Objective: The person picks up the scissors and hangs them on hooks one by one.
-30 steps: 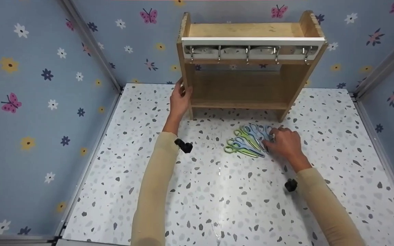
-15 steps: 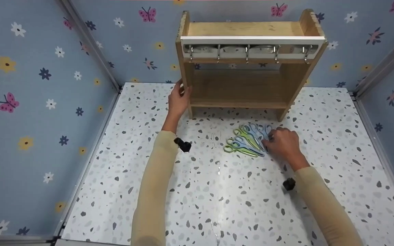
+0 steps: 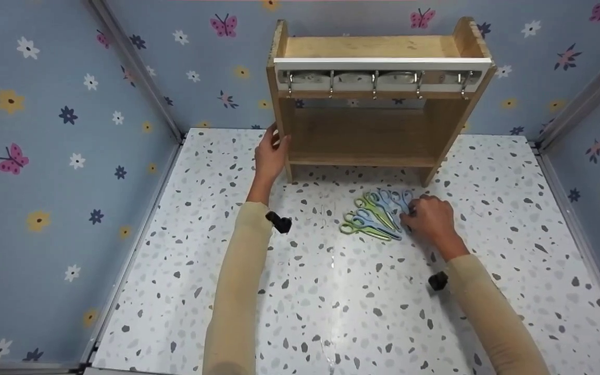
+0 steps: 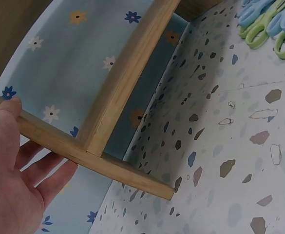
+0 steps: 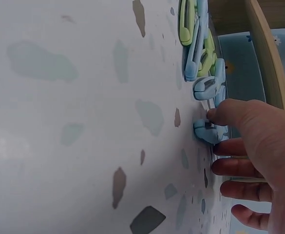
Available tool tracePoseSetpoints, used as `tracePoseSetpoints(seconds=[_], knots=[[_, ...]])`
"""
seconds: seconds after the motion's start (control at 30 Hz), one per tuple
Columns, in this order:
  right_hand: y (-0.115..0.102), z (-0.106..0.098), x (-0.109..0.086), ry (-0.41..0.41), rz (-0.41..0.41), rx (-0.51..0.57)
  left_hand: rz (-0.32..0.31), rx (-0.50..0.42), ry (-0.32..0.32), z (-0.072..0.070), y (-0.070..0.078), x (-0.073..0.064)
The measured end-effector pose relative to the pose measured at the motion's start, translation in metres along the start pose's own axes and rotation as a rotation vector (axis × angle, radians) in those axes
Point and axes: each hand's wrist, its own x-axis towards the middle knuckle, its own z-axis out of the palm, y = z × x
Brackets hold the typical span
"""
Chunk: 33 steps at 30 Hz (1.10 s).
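A wooden shelf (image 3: 365, 133) stands at the back, with a row of metal hooks on its front rail. My left hand (image 3: 270, 156) grips the shelf's left side panel (image 4: 49, 134), thumb on one face and fingers on the other. Fanned out on the table before the shelf lie several craft scissors, among them green scissors (image 3: 357, 227) and blue scissors (image 3: 375, 225). At the right end of the fan, my right hand (image 3: 432, 219) pinches a pair of blue scissors (image 5: 205, 132) between thumb and fingers, low at the tabletop. The hand partly hides this pair.
The speckled white table (image 3: 331, 302) carries everything. Blue flowered panels (image 3: 45, 182) wall it in at the left, back and right. Hooks (image 3: 375, 86) jut from the shelf's upper rail above the scissors. A wooden board (image 3: 362, 135) forms the lower shelf.
Both hands stay at almost the same spots, the left on the shelf's side, the right at the end scissors. The whole view has shifted slightly.
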Motion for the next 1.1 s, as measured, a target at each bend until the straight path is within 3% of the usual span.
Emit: tracePoseSetpoints(seconds=[0.27,0.53,1.1], knots=[[0.0022,0.0008,0.0010,0.033,-0.009,0.035,0.043,0.008,0.028,0.0023,-0.0023,-0.0016],[0.0012,0.0012,0.0026,-0.005,0.022,0.040,0.022,-0.044,0.015,0.0016,-0.0019,-0.0011],[-0.0002,0.0020,0.0001,-0.032,0.066,0.115,0.019,0.013,0.039,0.0036,-0.0040,-0.0015]])
